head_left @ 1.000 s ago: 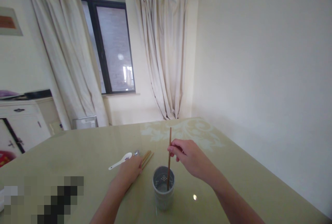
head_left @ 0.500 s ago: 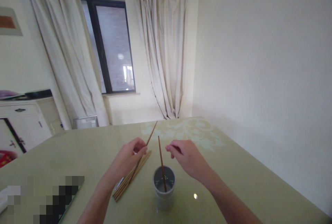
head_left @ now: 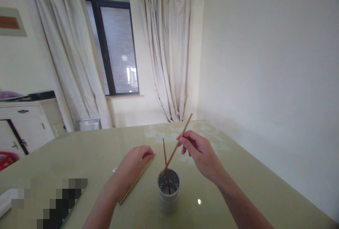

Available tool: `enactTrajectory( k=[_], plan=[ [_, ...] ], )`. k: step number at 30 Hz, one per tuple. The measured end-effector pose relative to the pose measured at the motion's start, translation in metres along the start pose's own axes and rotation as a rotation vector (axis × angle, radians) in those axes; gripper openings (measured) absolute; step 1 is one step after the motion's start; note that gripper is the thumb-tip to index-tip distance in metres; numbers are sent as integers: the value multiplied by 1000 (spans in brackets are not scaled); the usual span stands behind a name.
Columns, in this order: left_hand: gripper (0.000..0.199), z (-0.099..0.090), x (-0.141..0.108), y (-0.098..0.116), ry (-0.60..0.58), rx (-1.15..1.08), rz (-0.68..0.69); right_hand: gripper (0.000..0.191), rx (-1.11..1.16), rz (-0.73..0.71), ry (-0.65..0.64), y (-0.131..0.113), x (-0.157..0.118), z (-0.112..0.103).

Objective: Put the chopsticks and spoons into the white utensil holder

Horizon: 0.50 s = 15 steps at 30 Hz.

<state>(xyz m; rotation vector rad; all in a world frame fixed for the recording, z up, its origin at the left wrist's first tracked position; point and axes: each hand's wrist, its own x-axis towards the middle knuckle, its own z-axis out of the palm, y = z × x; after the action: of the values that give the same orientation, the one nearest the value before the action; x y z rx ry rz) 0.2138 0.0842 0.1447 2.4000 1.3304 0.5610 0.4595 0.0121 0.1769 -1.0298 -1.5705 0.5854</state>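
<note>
The right hand (head_left: 200, 147) pinches a chopstick (head_left: 173, 152), lower end at the cup (head_left: 168, 203), inward from the desk's (head_left: 87, 151) right edge. Likely light, stiff, smooth: hold its upper half. The left hand (head_left: 137, 162) covers other chopsticks (head_left: 128, 192); I cannot tell its grip.

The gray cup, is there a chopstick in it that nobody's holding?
Yes, one brown chopstick leans inside the gray cup, clear of the left hand and the right hand, which holds a lighter chopstick.

Bare left hand (head_left: 137, 160), bare right hand (head_left: 201, 152), uncovered forearms (head_left: 239, 197) tapering toward wrists (head_left: 219, 176)
</note>
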Motion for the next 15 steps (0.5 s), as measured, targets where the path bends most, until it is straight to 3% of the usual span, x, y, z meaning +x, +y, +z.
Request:
enactTrajectory(
  k=[3, 5, 15],
  plan=[
    [22, 17, 1, -21, -172, 334, -253, 21, -144, 36, -104, 2, 1, -3],
    [23, 29, 1, -29, -251, 406, -330, 23, -228, 61, -149, 7, 1, 1],
    [25, 53, 5, -55, -236, 385, -274, 35, -643, 233, -288, 40, 2, 33]
  ],
)
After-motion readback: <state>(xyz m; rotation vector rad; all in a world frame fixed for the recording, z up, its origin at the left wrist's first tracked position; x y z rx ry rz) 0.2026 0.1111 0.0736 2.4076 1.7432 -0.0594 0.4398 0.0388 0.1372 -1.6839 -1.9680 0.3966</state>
